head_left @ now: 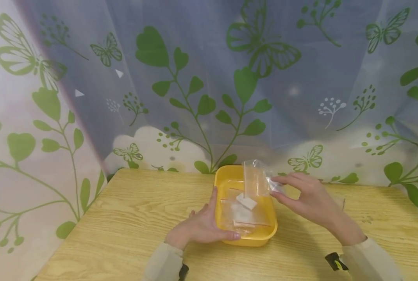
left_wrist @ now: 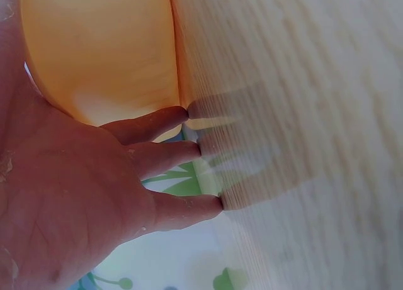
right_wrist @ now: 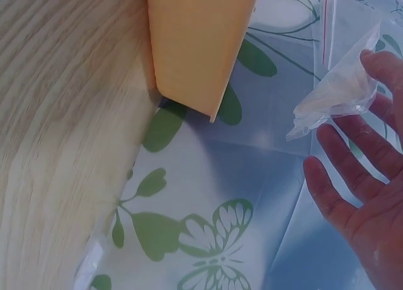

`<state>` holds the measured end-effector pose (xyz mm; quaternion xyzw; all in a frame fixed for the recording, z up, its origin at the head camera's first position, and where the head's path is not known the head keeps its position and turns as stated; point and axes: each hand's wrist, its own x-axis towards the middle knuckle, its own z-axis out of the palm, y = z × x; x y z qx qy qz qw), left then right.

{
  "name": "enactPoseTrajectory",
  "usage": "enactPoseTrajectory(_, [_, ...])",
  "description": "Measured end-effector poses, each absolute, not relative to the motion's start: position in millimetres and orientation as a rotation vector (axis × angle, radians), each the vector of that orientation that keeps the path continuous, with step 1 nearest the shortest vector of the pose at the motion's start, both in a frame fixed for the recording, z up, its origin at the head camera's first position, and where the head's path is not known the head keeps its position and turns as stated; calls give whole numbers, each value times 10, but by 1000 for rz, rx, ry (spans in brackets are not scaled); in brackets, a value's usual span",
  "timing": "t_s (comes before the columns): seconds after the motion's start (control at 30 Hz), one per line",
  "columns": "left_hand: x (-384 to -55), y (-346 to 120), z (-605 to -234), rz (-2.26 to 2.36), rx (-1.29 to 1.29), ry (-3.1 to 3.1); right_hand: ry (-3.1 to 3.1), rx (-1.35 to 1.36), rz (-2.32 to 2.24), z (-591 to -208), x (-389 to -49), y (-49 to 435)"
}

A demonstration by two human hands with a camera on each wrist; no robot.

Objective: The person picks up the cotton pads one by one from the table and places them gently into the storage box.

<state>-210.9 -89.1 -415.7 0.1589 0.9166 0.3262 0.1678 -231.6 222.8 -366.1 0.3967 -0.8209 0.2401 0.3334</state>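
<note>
A yellow plastic tub stands on the wooden table, holding clear plastic bags and a small white block. My left hand steadies it from the near left, thumb over the near rim and index finger along the left side. In the left wrist view, the other fingers stretch out straight with their tips at the tabletop. Above the tub's right side, my right hand pinches a clear zip bag between thumb and fingers. The right wrist view shows this bag crumpled near the fingertips, its red seal line visible.
The wooden table extends to both sides of the tub. Directly behind its back edge hangs a curtain printed with green leaves and butterflies. Partly behind the right wrist, a clear flat piece lies on the table.
</note>
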Motion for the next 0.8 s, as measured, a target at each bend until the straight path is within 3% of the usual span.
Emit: enactPoseTrajectory(0.8, [-2108,-884,-4155,912,443,2608,-2250,1000,667,-3809,-2415,1943])
